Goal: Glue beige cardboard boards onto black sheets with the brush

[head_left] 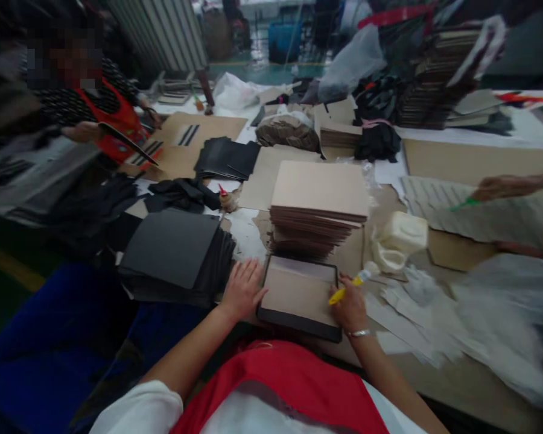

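A tan board with a black border (298, 296) lies flat on the table right in front of me. My left hand (243, 288) rests flat with spread fingers on its left edge. My right hand (350, 306) is closed round a yellow-handled brush (349, 286) at the board's right edge. Behind the board rises a stack of tan boards (319, 208). A stack of black sheets (176, 253) lies to the left of my left hand.
A white plastic jug (400, 238) sits right of the tan stack, with loose white paper strips (411, 307) in front. A person in a red apron (113, 123) works at the far left. Another person's hand (502, 188) holds a green tool at right. Tall piles (434, 78) fill the back.
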Available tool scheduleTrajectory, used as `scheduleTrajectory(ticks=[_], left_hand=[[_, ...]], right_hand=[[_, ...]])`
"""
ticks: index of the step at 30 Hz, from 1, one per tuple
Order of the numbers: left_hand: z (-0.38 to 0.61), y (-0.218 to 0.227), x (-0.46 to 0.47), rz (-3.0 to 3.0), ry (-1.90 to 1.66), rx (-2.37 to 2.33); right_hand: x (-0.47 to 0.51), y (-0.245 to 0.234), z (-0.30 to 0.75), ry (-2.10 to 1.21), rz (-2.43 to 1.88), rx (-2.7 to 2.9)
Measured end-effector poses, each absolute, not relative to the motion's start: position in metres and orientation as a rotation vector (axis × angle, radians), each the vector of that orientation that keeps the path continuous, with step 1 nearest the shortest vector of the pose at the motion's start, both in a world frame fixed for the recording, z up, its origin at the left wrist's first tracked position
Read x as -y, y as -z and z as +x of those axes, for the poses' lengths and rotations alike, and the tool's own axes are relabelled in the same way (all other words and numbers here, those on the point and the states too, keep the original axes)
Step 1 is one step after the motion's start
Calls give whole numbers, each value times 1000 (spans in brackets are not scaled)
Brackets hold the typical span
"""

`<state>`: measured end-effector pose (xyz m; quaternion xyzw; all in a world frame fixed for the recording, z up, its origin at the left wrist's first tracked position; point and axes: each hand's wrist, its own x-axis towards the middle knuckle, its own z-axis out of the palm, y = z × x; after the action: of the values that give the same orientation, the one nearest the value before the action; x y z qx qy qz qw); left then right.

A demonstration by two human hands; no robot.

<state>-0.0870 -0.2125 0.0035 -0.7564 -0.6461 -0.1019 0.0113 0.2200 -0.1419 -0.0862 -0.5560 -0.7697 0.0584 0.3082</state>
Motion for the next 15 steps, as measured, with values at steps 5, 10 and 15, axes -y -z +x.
scheduleTrajectory(ticks=[5, 10, 15], left_hand=[[-193, -69, 238, -1697, 575, 2084], [-306, -84, 231, -1273, 249, 2747], [-351, -87, 223, -1221, 38, 3028]], right_hand=[[149, 64, 219, -189, -1313, 1927], [169, 30, 182, -326, -1002, 1961], [186, 16, 135, -551, -709, 2052]])
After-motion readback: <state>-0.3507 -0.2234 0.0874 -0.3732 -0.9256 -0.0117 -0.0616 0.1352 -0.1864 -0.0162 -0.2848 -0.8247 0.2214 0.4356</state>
